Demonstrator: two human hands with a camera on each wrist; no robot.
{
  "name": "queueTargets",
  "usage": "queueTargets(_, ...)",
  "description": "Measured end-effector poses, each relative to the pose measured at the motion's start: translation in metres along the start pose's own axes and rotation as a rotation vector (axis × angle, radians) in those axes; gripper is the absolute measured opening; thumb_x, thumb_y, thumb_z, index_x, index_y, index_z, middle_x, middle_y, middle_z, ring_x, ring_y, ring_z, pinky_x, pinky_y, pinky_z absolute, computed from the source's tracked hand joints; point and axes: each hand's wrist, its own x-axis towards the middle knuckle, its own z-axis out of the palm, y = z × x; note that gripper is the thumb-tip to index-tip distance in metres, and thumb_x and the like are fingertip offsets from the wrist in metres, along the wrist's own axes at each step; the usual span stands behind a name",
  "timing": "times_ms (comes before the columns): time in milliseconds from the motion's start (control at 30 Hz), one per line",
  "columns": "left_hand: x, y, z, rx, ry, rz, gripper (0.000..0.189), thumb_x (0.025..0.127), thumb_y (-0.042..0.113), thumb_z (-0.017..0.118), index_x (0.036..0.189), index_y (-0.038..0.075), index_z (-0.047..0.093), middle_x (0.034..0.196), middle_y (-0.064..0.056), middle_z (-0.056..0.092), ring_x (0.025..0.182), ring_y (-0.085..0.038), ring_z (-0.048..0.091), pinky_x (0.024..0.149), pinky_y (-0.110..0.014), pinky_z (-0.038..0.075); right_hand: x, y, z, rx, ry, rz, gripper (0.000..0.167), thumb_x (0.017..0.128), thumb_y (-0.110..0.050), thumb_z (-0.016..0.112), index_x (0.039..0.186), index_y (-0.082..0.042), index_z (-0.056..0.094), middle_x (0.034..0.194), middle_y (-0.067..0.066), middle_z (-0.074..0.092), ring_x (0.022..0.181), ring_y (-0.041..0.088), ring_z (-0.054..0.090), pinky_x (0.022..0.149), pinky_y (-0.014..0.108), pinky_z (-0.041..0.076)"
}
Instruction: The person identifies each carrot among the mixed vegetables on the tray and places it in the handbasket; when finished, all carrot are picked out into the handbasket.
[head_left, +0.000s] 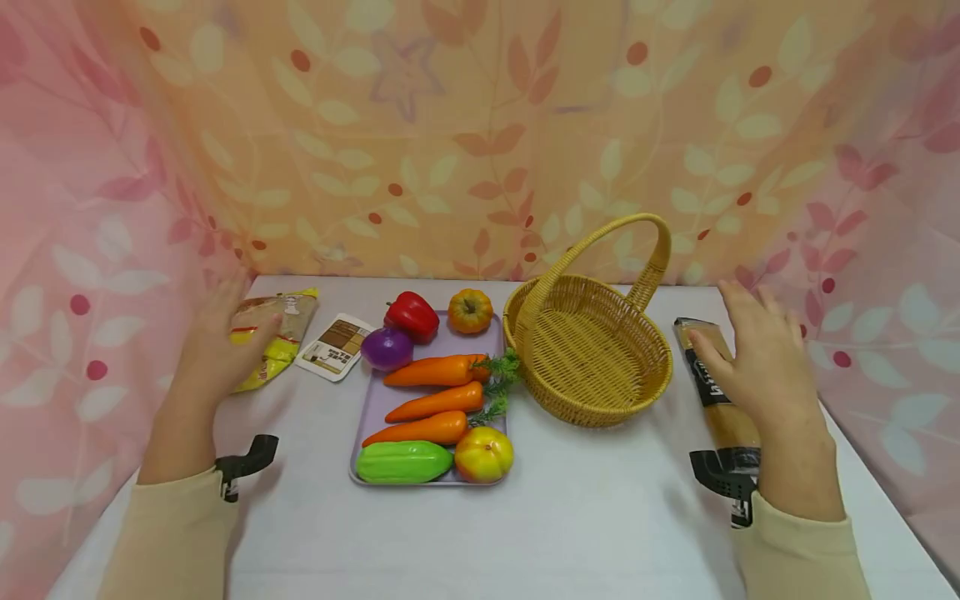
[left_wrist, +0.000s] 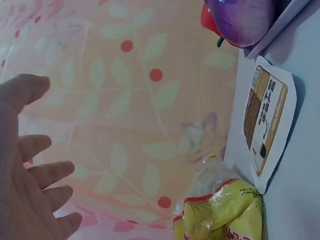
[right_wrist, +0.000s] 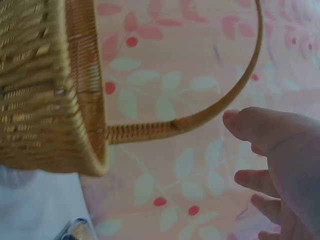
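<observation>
My left hand (head_left: 225, 342) is held over the table's left side with fingers spread, overlapping a yellow plastic food bag (head_left: 281, 333) in the head view. Beside that bag lies a white and brown packet (left_wrist: 267, 122). On the right, my right hand (head_left: 765, 375) hovers with loose fingers near a long brown packet with a black label (head_left: 720, 392). Neither hand holds anything. Between them stand a lilac tray (head_left: 375, 398) of toy vegetables and a wicker basket (head_left: 592, 358) with a tall handle (right_wrist: 200, 117); nothing lies inside the basket.
The tray carries a red pepper (head_left: 412, 317), a purple onion-like vegetable (head_left: 387, 348), a small pumpkin (head_left: 470, 311), several carrots (head_left: 435, 403), a green ridged gourd (head_left: 403, 462) and a yellow-red peach (head_left: 484, 455). Patterned cloth (head_left: 465, 150) hangs behind and at both sides.
</observation>
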Motion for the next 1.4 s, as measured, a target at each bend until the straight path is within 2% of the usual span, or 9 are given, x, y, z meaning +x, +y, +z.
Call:
queueTargets(167,-0.008,0.009,0.002,-0.158,0.081,0.027,0.070,0.101,0.031,0.062,0.163,0.026,0.030,0.164,-0.013,0.032,0.151,-0.041,0.025,0.118,-0.063,0.015,-0.005,-0.019,-0.012,0.103,0.007,-0.047,0.075,0.096,-0.032,0.069,0.158,-0.006,0.035,0.157,0.027,0.038,0.152,0.045,0.015,0.117,0.066,0.000)
queueTargets(333,-0.019,0.016,0.016,-0.258,0.160,0.123,0.058,0.098,0.014,0.067,0.153,0.022,0.051,0.150,-0.011,0.053,0.139,-0.033,0.047,0.116,-0.030,0.030,-0.012,-0.043,-0.030,0.192,-0.043,-0.062,0.077,0.095,-0.032,0.073,0.160,-0.016,0.036,0.157,0.021,0.040,0.149,0.044,0.026,0.113,0.072,0.016)
queueTargets(467,-0.028,0.017,0.033,-0.312,0.073,0.094,0.056,0.100,0.014,0.065,0.154,0.021,0.050,0.151,-0.009,0.053,0.143,-0.022,0.043,0.115,-0.025,0.029,-0.017,-0.062,-0.043,0.247,-0.109,-0.054,0.083,0.095,-0.033,0.074,0.163,-0.027,0.028,0.162,0.014,0.035,0.145,0.045,0.033,0.106,0.074,0.026)
queueTargets(600,-0.033,0.014,0.055,-0.340,-0.027,0.072,0.056,0.101,0.015,0.066,0.154,0.018,0.048,0.150,-0.010,0.054,0.141,-0.026,0.045,0.112,-0.022,0.032,-0.018,-0.081,-0.051,0.315,-0.081,-0.135,0.086,0.092,-0.026,0.079,0.162,-0.033,0.030,0.161,0.006,0.038,0.143,0.042,0.037,0.109,0.069,0.028)
queueTargets(767,-0.036,0.012,0.084,-0.382,-0.106,0.102,0.053,0.099,0.011,0.069,0.149,0.007,0.052,0.135,-0.016,0.063,0.117,-0.031,0.060,0.095,-0.018,0.045,-0.020,-0.105,-0.056,0.354,-0.003,-0.298,0.089,0.084,-0.010,0.084,0.159,-0.027,0.039,0.156,0.001,0.046,0.140,0.032,0.044,0.116,0.029,0.028)
queueTargets(867,-0.038,0.011,0.095,-0.391,-0.126,0.116,0.051,0.097,0.009,0.071,0.145,0.005,0.055,0.125,-0.017,0.066,0.103,-0.025,0.062,0.086,-0.021,0.049,-0.020,-0.117,-0.056,0.379,-0.003,-0.347,0.090,0.083,-0.005,0.084,0.158,-0.026,0.040,0.156,0.000,0.047,0.142,0.023,0.043,0.113,0.018,0.025)
queueTargets(1100,-0.043,0.004,0.114,-0.414,-0.133,0.183,0.049,0.090,-0.001,0.076,0.136,0.000,0.061,0.108,-0.016,0.066,0.084,-0.019,0.056,0.072,-0.022,0.047,-0.011,-0.143,-0.042,0.465,-0.049,-0.461,0.083,0.084,-0.006,0.083,0.156,-0.018,0.044,0.153,0.000,0.050,0.141,0.022,0.046,0.115,0.030,0.033)
queueTargets(1267,-0.045,-0.002,0.120,-0.439,-0.178,0.135,0.046,0.091,0.003,0.077,0.135,0.005,0.063,0.101,-0.008,0.061,0.073,-0.016,0.047,0.061,-0.023,0.040,-0.006,-0.168,-0.018,0.500,-0.157,-0.468,0.077,0.091,-0.020,0.080,0.158,-0.019,0.041,0.156,0.000,0.045,0.143,0.023,0.042,0.112,0.052,0.037)
queueTargets(1400,-0.044,-0.008,0.125,-0.455,-0.203,0.118,0.037,0.091,0.006,0.077,0.126,0.006,0.065,0.097,-0.009,0.059,0.067,-0.015,0.044,0.058,-0.024,0.037,0.001,-0.188,0.010,0.525,-0.248,-0.485,0.078,0.093,-0.028,0.078,0.159,-0.019,0.038,0.158,0.000,0.042,0.144,0.021,0.041,0.113,0.051,0.037)
